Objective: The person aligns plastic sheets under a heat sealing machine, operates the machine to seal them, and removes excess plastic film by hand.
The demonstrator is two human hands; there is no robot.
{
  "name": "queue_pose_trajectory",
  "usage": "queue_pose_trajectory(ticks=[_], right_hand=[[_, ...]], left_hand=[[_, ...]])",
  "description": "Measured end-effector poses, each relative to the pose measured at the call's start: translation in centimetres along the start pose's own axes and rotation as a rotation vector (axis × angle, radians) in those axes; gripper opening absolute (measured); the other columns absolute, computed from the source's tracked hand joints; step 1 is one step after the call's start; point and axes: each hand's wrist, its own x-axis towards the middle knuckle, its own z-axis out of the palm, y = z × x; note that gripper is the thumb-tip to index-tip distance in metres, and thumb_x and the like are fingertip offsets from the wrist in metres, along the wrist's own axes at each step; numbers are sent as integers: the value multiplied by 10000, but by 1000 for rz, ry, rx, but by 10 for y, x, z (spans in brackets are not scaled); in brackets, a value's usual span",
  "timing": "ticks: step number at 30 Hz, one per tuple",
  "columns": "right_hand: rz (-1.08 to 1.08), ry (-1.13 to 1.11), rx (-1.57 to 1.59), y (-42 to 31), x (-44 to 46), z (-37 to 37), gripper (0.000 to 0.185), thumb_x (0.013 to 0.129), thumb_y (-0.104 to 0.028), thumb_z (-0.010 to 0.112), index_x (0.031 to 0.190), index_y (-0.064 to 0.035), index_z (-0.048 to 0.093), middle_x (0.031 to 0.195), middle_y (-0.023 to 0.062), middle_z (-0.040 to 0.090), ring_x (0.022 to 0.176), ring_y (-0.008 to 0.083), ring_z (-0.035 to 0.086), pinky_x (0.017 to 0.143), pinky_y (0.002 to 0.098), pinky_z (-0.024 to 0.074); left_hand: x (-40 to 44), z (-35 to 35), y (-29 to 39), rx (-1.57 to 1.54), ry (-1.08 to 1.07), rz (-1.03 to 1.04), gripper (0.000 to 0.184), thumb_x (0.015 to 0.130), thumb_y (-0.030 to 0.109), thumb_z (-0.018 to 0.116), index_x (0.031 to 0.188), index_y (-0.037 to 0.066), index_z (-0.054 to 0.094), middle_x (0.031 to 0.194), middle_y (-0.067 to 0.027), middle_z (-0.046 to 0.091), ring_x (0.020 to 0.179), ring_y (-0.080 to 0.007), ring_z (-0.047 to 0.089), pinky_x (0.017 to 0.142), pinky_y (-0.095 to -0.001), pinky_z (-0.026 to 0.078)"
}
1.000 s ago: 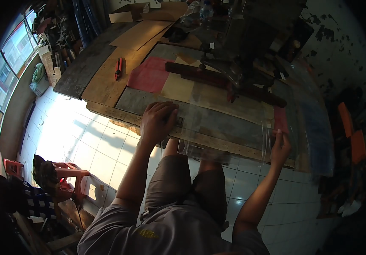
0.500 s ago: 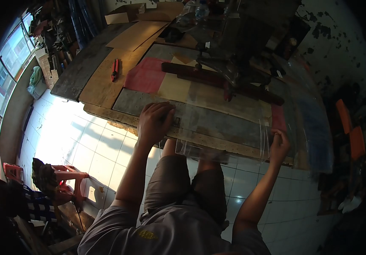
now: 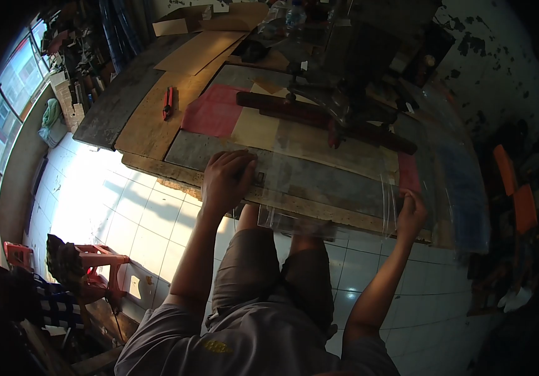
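Observation:
My right hand (image 3: 412,213) is closed in a pinch on the right edge of a clear plastic sheet (image 3: 338,182), near the table's front edge. The sheet spreads leftward and its lower part hangs over that edge. My left hand (image 3: 227,180) rests palm down on the front edge, fingers loosely bent, thumb apart; its palm is hidden. Beside it lies a small dark metal piece (image 3: 259,178). Beyond the hands, a dark red-brown bar (image 3: 319,116) on a machine crosses a pale yellow cloth strip (image 3: 254,128) with a red cloth piece (image 3: 213,111) at its left.
A red cutter (image 3: 168,103) lies on the wooden board (image 3: 147,125) to the left. Cardboard (image 3: 200,53) and a plastic bottle (image 3: 294,15) are at the back. The dark machine (image 3: 370,56) stands over the table. A red stool (image 3: 103,260) is on the tiled floor.

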Motion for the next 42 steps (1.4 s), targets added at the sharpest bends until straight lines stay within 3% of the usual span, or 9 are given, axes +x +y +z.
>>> queue_pose_trajectory(ticks=[14, 20, 23, 26, 29, 32, 38, 42], right_hand=[[52, -93, 70, -9, 8, -3, 294, 989, -147, 516, 1050, 7, 760, 974, 92, 746, 937, 162, 668, 890, 309, 487], [78, -175, 60, 2, 22, -3, 328, 1005, -274, 609, 1071, 7, 763, 990, 64, 742, 958, 138, 650, 889, 303, 484], [93, -242, 128, -31, 26, 8, 348, 989, -324, 671, 1095, -6, 763, 988, 59, 737, 964, 129, 640, 884, 290, 478], [288, -392, 71, -37, 43, 11, 405, 980, -347, 690, 1198, -8, 731, 1094, 83, 737, 1017, 174, 652, 906, 305, 462], [190, -445, -36, -41, 49, 21, 308, 955, -302, 731, 1025, -2, 742, 892, -1, 684, 797, 93, 586, 738, 291, 467], [235, -406, 82, -62, 39, 19, 279, 959, -277, 727, 986, 0, 711, 829, -30, 634, 722, 76, 545, 679, 282, 442], [211, -267, 493, -45, -12, -6, 256, 963, -170, 708, 1152, -10, 645, 925, -17, 630, 819, 68, 567, 751, 237, 444], [153, -271, 670, -10, -39, -10, 238, 974, -149, 694, 1165, -20, 635, 987, -13, 632, 900, 63, 578, 814, 229, 445]], left_hand=[[-1, -6, -1, -34, -22, -42, 155, 924, 192, 685, 991, 79, 769, 1044, -69, 764, 1037, -282, 690, 991, -419, 486], [-4, -4, -10, -39, -4, -3, 154, 920, 203, 686, 970, 82, 766, 1032, -61, 764, 1031, -265, 696, 990, -417, 483], [-5, -4, -13, -40, -5, 10, 157, 917, 205, 683, 962, 78, 763, 1029, -61, 764, 1028, -268, 695, 988, -418, 480], [-6, -4, -11, -46, 1, 0, 162, 911, 205, 683, 962, 74, 763, 1027, -69, 763, 1022, -272, 695, 988, -418, 476], [-6, -5, -10, -49, -10, -10, 166, 907, 203, 683, 967, 72, 764, 1027, -78, 762, 1019, -275, 693, 993, -417, 473], [-6, -6, -10, -51, -17, -9, 172, 903, 205, 687, 980, 72, 767, 1020, -79, 760, 1030, -276, 688, 992, -415, 473], [-5, -5, -7, -46, -29, -27, 251, 908, 235, 693, 1096, 79, 749, 1104, -101, 741, 1088, -297, 669, 1031, -431, 455], [6, 1, 14, 15, -46, 55, 362, 902, 285, 710, 1194, 72, 707, 1199, -129, 708, 1163, -323, 637, 1084, -447, 416]])
